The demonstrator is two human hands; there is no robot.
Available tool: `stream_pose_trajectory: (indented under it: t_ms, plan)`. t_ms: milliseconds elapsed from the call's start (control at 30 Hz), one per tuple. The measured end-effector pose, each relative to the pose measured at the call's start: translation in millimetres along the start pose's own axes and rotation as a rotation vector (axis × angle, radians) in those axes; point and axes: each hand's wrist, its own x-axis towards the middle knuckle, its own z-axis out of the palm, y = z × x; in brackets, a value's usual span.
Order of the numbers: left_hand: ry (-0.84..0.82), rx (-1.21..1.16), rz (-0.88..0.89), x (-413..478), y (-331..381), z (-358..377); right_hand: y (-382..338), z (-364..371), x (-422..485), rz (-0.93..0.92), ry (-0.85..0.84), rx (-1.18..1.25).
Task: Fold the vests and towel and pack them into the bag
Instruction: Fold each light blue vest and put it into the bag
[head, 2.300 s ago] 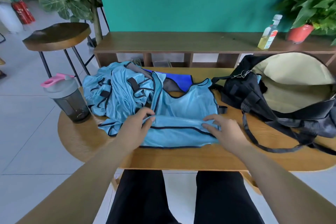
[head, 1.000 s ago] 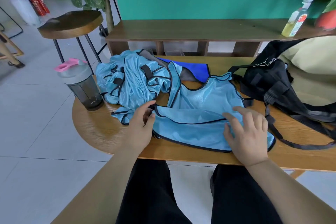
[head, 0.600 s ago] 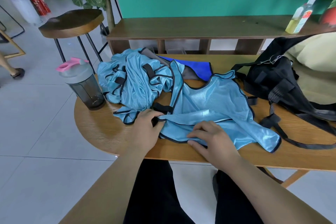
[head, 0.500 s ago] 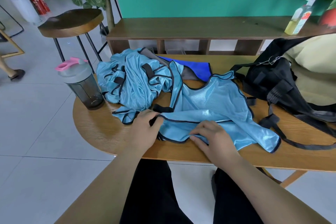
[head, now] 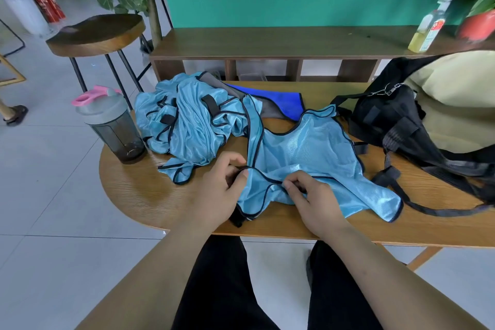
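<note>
- The round wooden tabletop (head: 139,190) carried everything, as it had half a second before.
- The black bag (head: 388,120) lay open at the right end, its pale lining showing and one strap trailing toward the near edge; it had not shifted.
- The light blue vest (head: 316,142) lay spread in the middle of the tabletop, just left of the bag. Its near-right corner lay flat beside the strap, while its near-left part was more bunched than before and hung slightly over the table edge.
- The heap of vests (head: 187,120) sat crumpled to the left of the spread one, unchanged, with a dark blue cloth (head: 278,100) behind it.
- The shaker bottle (head: 112,126) stood upright at the left rim, where it had been.
- The left hand (head: 217,195) pinched the vest's black-trimmed edge, its fingers (head: 233,159) curled more tightly than a moment ago.
- The right hand (head: 316,203) had moved slightly right, and its fingers (head: 297,181) pinched the same trimmed edge near the vest's middle.
</note>
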Motion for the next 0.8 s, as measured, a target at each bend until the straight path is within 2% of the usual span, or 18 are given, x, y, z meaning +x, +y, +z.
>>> stream_pose_trajectory:
  t_ms: [233, 400, 467, 633, 800]
  plan:
    - [0.015, 0.118, 0.082, -11, 5, 5, -1, -2, 0, 0.029, 0.015, 0.06]
    - [-0.036, 0.158, 0.105, -20, 13, 9, 2, 4, -3, -0.2, -0.025, -0.14]
    - [-0.061, 0.169, 0.132, -25, 15, 12, 6, 8, -1, -0.228, -0.004, -0.163]
    - [-0.022, 0.319, 0.233, -32, 11, 20, 3, 3, 1, -0.094, 0.033, -0.034]
    - [0.091, 0.407, 0.304, -31, 12, 22, 1, 3, -1, -0.067, 0.042, -0.035]
